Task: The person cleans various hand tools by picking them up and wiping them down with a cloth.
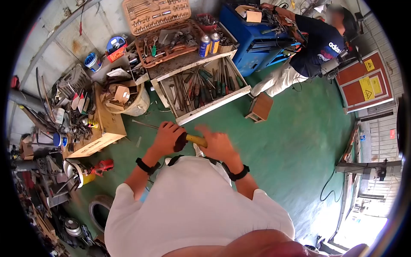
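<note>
A long screwdriver [196, 140] with a yellow handle lies across in front of my white shirt, its thin metal shaft pointing left. My left hand [168, 138] is closed around the shaft near the handle. A dark red, cloth-like piece [180, 142] shows under that hand; its kind is unclear. At the handle's end is my right hand [217, 145], its fingers curled at the yellow grip and slightly blurred. Just beyond both hands, an open drawer [214, 103] holds many screwdrivers and other hand tools.
An open socket-set case [156, 17] and two spray cans [204, 46] stand above the drawer. To the left are a bin of cardboard [139, 105] and a cluttered wooden box [100, 143]. A co-worker [314, 40] bends at a blue cabinet [246, 49], near a small stool [260, 108].
</note>
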Motion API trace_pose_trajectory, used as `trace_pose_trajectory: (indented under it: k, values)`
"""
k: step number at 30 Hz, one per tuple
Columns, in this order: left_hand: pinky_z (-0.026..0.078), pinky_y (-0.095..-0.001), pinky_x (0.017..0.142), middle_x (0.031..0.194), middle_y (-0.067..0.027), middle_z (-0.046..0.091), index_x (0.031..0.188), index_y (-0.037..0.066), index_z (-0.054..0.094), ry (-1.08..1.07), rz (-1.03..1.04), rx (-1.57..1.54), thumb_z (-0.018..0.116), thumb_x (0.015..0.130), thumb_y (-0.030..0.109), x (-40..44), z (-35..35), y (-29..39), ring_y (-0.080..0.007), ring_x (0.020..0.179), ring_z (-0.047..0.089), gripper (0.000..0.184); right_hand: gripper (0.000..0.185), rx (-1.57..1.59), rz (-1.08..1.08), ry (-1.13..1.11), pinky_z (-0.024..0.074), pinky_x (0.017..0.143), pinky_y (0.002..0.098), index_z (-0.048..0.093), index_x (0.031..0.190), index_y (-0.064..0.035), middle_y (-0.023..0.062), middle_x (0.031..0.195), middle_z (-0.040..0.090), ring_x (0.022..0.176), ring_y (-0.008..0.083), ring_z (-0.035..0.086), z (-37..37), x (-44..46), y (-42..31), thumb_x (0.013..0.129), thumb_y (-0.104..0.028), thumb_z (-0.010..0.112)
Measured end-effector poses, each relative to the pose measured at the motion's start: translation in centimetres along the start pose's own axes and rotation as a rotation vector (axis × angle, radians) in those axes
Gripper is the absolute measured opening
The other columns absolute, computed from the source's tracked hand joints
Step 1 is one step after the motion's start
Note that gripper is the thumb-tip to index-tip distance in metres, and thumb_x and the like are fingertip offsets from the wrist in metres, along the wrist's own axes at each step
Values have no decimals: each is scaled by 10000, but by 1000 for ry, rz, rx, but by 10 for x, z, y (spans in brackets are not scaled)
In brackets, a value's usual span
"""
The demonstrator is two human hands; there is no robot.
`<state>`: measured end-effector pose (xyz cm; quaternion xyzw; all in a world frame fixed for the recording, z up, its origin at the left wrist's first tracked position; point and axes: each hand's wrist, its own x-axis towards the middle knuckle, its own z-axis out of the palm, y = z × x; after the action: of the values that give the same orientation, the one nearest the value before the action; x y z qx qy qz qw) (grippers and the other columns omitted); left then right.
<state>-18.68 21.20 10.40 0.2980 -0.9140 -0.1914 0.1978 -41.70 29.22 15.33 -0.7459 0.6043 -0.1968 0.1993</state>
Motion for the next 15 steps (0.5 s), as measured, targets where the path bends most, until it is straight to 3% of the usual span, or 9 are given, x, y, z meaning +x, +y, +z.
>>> trace_pose_trajectory:
  k: [3,8,11,15]
  values:
    - [365,-451,977,983,-53,627,1065,139,618,-16,39,73,719,689,211,-15,-1,-7,-259,985,571,396,447,55,-4,46,525,593,446,592,1195,-150,124,693,658,624,365,637,9,-19,-7,780,-235,734]
    - [359,-444,988,986,-51,634,1043,146,625,-9,15,147,717,671,202,-40,-11,-39,-256,989,572,387,359,127,99,-138,524,629,415,655,1095,-128,124,730,672,674,343,646,-24,-41,2,786,-284,746]
    - [358,-440,992,990,-51,637,1039,148,624,-16,-40,107,723,640,184,-46,-20,-48,-259,991,572,412,367,142,163,-206,529,700,434,659,1107,-130,126,819,695,752,358,654,-35,-49,3,800,-316,733]
    - [359,-433,988,980,-51,634,1032,145,621,-33,-71,163,736,607,165,-49,-30,-70,-264,990,571,441,371,149,196,-189,528,690,430,670,1097,-126,130,821,696,741,353,654,-49,-60,5,791,-325,741]
